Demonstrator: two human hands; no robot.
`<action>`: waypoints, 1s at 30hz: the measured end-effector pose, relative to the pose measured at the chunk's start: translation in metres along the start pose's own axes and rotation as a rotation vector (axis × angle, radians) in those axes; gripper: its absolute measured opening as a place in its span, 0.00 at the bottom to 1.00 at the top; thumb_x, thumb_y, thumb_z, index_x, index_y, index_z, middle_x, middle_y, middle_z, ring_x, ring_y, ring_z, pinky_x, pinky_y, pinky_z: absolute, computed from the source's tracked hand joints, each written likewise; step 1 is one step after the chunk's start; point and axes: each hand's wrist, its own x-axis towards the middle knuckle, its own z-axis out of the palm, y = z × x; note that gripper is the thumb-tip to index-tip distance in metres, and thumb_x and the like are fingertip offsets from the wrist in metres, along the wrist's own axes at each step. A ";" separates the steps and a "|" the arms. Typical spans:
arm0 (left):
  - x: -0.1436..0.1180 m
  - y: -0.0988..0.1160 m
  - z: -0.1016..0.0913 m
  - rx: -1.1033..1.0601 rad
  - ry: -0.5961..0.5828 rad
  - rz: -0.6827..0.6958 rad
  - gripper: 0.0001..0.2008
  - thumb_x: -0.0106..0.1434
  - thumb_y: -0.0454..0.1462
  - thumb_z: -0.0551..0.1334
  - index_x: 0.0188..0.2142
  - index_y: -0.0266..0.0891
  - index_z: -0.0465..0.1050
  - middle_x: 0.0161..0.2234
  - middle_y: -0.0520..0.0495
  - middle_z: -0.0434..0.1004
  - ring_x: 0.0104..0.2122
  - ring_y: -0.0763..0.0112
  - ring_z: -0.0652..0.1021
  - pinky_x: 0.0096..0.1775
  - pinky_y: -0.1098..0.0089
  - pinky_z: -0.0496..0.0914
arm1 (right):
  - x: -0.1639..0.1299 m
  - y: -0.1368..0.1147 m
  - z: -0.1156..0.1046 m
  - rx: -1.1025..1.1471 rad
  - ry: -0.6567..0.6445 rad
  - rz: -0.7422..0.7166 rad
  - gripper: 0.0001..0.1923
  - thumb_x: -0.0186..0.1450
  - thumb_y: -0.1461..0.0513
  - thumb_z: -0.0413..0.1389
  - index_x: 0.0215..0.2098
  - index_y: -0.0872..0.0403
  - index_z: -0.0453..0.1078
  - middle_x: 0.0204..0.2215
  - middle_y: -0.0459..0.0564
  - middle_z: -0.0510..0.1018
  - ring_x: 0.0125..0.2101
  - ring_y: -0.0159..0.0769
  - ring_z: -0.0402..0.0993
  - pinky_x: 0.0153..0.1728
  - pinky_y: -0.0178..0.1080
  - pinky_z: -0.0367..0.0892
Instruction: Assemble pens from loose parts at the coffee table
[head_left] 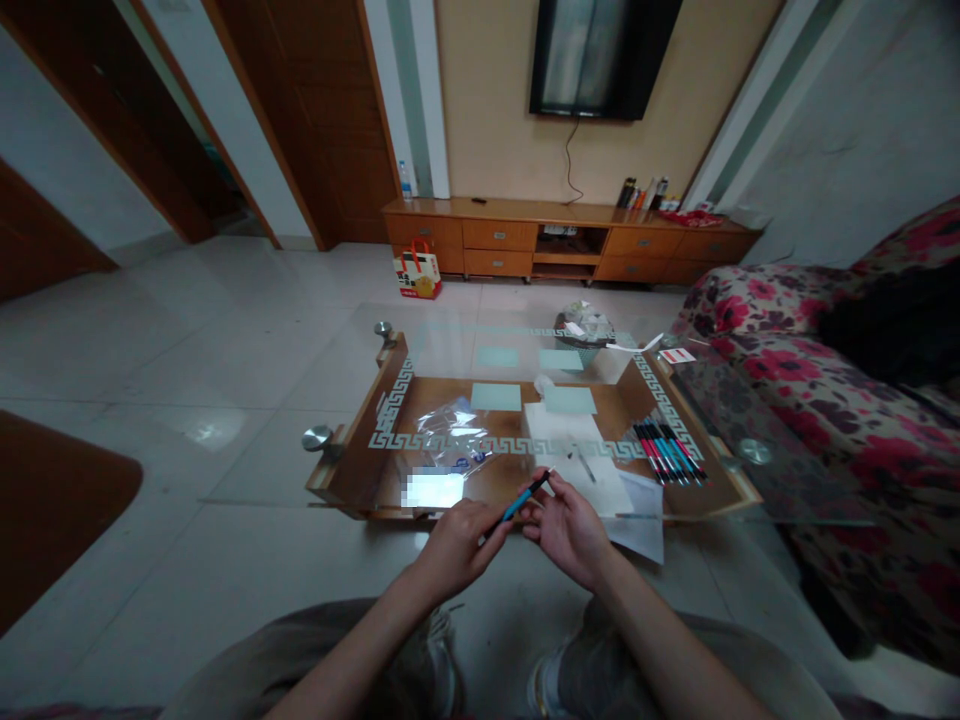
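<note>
At lower centre, your left hand [461, 540] and right hand [568, 530] pinch a slim blue-and-black plastic pen [520, 501]; likely light, stiff, slick, so grip mid-barrel.

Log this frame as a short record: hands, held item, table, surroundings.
left hand: holds a blue-and-black pen
right hand: fingers at the pen's far black end; whether they grip it is unclear
table: glass top with patterned border
right part of table: row of pens, some blue, some red, with black ends
left of the row: clear plastic bag
background: TV on wall above cabinet
right side: floral sofa
</note>
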 end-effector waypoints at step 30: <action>-0.001 0.001 0.006 -0.015 -0.077 -0.041 0.13 0.71 0.37 0.52 0.34 0.38 0.73 0.29 0.46 0.77 0.31 0.68 0.76 0.37 0.69 0.66 | 0.009 0.013 -0.012 -0.627 0.218 -0.337 0.23 0.62 0.44 0.59 0.43 0.53 0.74 0.23 0.45 0.69 0.23 0.29 0.61 0.21 0.31 0.53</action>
